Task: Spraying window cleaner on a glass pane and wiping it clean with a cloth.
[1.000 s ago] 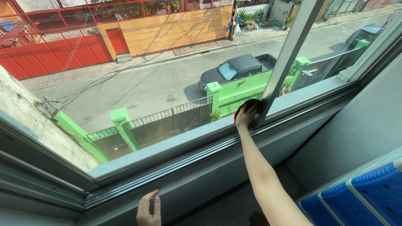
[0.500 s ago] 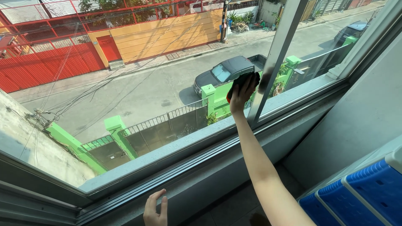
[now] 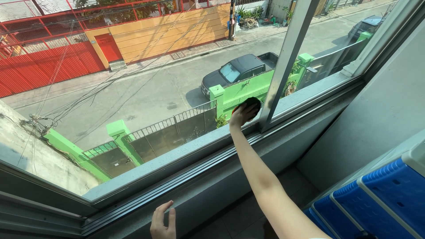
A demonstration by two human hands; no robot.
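Two hands in view. R hand (image 3: 242, 114) at full reach, grip clenched on a dark cloth (image 3: 252, 103) w/ a bit of red-orange showing at its left edge, palm pressing it flat against the window glass (image 3: 146, 88), low on the pane, just left of the vertical frame bar (image 3: 283, 62) and just above the bottom frame.

Handling, my judgement: cloth is soft, light, no stiffness of its own; it bunches under the fingers and takes the shape of the palm. Best held as now, wadded in the palm w/ fingers spread over it, since a pinch at one corner would let the rest flap. Glass is hard, smooth, prob. slippery under cloth; fragile in principle, so flat pressure, not a knuckle.

L hand (image 3: 162, 223) low, fingers resting loosely unclenched on the grey sill ledge (image 3: 208, 177), holding nothing, well apart from the R.

Outward: sliding track (image 3: 177, 183) runs along under the pane. Blue plastic crate-like thing (image 3: 376, 199) at lower R, cut off by frame edge, can't say what it is. Through the glass: street, dark pickup (image 3: 237, 71), green gate posts (image 3: 118, 132), red fence (image 3: 44, 66).

Hidden/unclear: most of the cloth sits behind my fingers, so size and fold n/a. Can't tell if cloth is wet or dry. L wrist cut off at bottom edge. Dirt or streaks on the glass hard to make out against the bright street.
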